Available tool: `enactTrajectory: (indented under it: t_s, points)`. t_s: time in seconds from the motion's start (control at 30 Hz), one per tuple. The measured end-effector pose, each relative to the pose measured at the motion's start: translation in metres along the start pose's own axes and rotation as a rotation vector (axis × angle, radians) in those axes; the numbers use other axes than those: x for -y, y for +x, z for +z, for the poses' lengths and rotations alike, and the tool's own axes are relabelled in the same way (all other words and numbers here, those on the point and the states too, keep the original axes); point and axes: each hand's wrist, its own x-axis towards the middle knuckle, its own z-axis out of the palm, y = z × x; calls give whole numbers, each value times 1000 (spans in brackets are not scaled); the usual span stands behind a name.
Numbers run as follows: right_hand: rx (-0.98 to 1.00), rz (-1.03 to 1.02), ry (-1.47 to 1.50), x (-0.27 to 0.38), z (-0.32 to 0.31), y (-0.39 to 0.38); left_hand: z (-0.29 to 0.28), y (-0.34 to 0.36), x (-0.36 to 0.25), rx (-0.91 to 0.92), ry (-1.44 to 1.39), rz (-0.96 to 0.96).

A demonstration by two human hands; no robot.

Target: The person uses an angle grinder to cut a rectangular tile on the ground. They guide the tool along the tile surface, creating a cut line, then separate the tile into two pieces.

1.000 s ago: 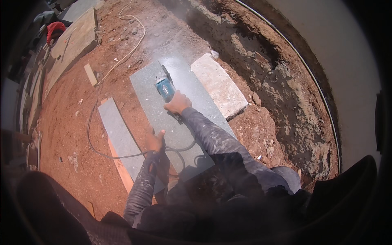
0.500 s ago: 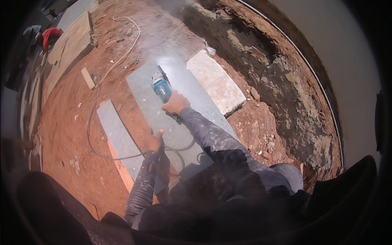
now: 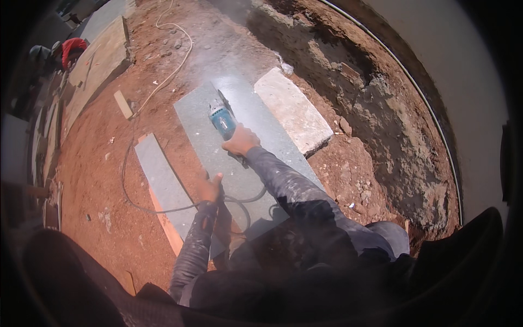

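Observation:
A large grey stone slab (image 3: 246, 155) lies on red earth in the middle of the view. My right hand (image 3: 240, 140) grips a blue-green angle grinder (image 3: 222, 118) that rests on the slab's far half, with pale dust drifting above it. My left hand (image 3: 210, 188) presses flat on the slab's left edge, where the grinder's black cable (image 3: 163, 210) runs past. A narrower grey slab strip (image 3: 162, 180) lies just left of the big slab.
A rough pale stone block (image 3: 293, 110) lies right of the slab. A dug trench with rocky earth (image 3: 381, 114) runs along the right beside a pale wall. A white cord (image 3: 173, 60) trails far left. Stacked slabs (image 3: 92, 65) and a person in red (image 3: 71, 48) are at the upper left.
The grinder and my right hand have stayed on the slab's far half, shifting only slightly. My left hand stays on the slab's edge.

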Motion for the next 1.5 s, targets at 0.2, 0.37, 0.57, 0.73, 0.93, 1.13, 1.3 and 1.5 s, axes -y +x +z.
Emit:
enactTrajectory:
  t_s: [0.2, 0.37, 0.57, 0.73, 0.93, 1.13, 1.3, 1.5]
  points:
    - [22, -4, -7, 0, -2, -2, -1, 1, -1, 9, 26, -19]
    - [30, 9, -16, 0, -3, -4, -1, 1, -1, 7, 45, -17]
    - [4, -8, 0, -4, -1, -5, -8, -1, -15, 8, 29, -2]
    - [15, -15, -5, -3, -2, -9, -13, 0, -19, 78, 36, -80]
    - [10, -3, -12, -4, -2, -11, -24, 2, -34, 211, 36, -186]
    - [21, 4, -8, -6, -2, -15, -17, 1, -23, 146, -2, -116]
    - [18, 8, 3, -10, -2, -16, -4, 1, -8, 61, 27, -33]
    - [12, 18, -4, -10, -1, -19, -5, 1, -10, 62, 41, -34]
